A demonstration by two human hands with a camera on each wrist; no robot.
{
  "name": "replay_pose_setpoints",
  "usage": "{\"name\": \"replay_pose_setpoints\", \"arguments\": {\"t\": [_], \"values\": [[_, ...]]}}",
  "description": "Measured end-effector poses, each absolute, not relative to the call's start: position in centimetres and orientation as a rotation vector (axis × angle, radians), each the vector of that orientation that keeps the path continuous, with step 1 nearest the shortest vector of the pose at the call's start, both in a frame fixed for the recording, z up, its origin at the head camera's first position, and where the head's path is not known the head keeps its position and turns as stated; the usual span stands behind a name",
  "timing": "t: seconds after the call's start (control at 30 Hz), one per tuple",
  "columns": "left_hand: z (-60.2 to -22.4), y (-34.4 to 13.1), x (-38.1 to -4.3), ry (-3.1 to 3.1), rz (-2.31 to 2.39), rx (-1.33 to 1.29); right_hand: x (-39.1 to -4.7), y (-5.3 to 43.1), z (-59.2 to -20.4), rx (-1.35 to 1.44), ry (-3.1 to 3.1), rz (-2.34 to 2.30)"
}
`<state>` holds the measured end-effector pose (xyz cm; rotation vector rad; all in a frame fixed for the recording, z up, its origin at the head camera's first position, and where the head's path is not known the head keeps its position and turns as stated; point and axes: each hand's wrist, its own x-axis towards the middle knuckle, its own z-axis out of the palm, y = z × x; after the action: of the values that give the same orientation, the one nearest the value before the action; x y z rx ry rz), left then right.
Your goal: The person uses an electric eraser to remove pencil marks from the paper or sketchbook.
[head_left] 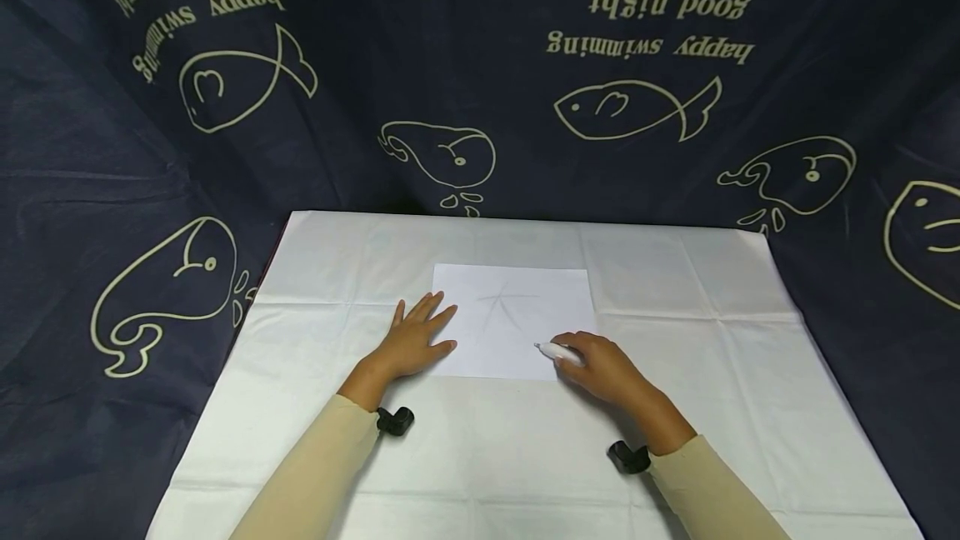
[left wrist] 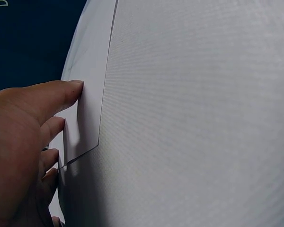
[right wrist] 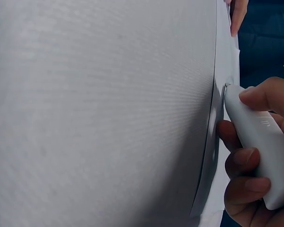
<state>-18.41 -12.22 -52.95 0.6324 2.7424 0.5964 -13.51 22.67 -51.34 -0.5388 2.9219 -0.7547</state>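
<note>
A white sheet of paper [head_left: 517, 332] lies on the cloth-covered table, with faint grey crossing lines on its upper half. My left hand [head_left: 416, 338] rests at its left edge, fingers spread; in the left wrist view the thumb [left wrist: 61, 94] reaches over the paper [left wrist: 91, 113]. A white correction pen [head_left: 558, 352] with a thin tip is gripped in my right hand [head_left: 603, 367] over the sheet's lower right part. In the right wrist view, thumb and fingers close round the pen's body [right wrist: 262, 146], its tip at the paper; whether it touches cannot be told.
A creased white cloth [head_left: 360, 257] covers the table. Behind and beside it hangs a dark blue curtain [head_left: 480, 40] printed with fish, whales and lettering. Small black devices sit at the left wrist [head_left: 395, 421] and right wrist [head_left: 628, 457], beside beige sleeves.
</note>
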Motion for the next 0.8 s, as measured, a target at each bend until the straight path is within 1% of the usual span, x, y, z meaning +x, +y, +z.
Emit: {"name": "replay_pose_setpoints", "arguments": {"t": [0.8], "values": [[-53.13, -12.30, -18.44, 2.737, 0.625, 0.638, -13.76, 22.39, -51.52, -0.507, 3.007, -0.716]]}}
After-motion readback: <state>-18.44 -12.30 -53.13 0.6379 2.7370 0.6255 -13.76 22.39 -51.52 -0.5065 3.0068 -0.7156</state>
